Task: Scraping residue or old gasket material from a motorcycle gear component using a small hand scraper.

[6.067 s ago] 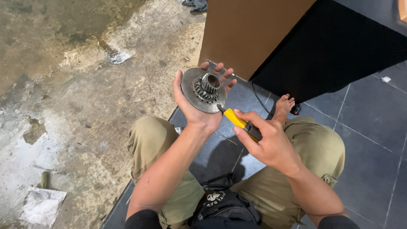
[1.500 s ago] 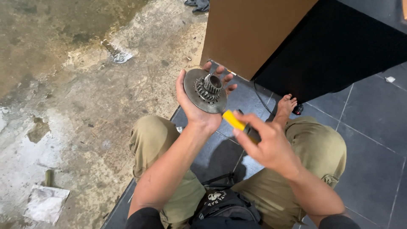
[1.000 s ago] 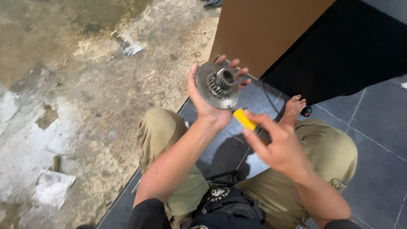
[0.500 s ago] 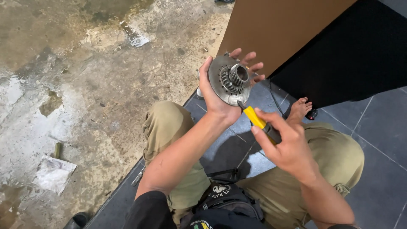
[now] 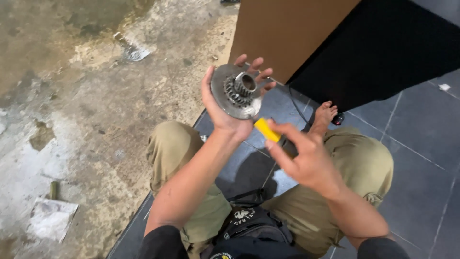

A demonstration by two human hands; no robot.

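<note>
My left hand (image 5: pixel 225 112) holds up a round grey metal disc with a toothed gear hub (image 5: pixel 238 91), fingers curled around its far rim. Just below and right of the disc, my right hand (image 5: pixel 306 160) grips a tool with a yellow handle (image 5: pixel 267 129), whose tip points up toward the disc's lower edge. The tool's working end is hidden behind the disc and my fingers. I sit cross-legged in olive trousers, knees (image 5: pixel 177 144) spread below both hands.
Rough wet concrete (image 5: pixel 86 110) lies to the left, with a scrap of paper (image 5: pixel 50 218) and litter (image 5: pixel 132 50). Dark floor tiles (image 5: pixel 421 129) are under me. A brown panel (image 5: pixel 287 33) and a black surface (image 5: pixel 383 48) stand ahead. A black cable (image 5: pixel 297 108) runs past my bare foot (image 5: pixel 325 116).
My view has shifted, so the hands sit more central. My left hand has tilted the disc slightly, and my right hand with the yellow tool has stayed just beneath it.
</note>
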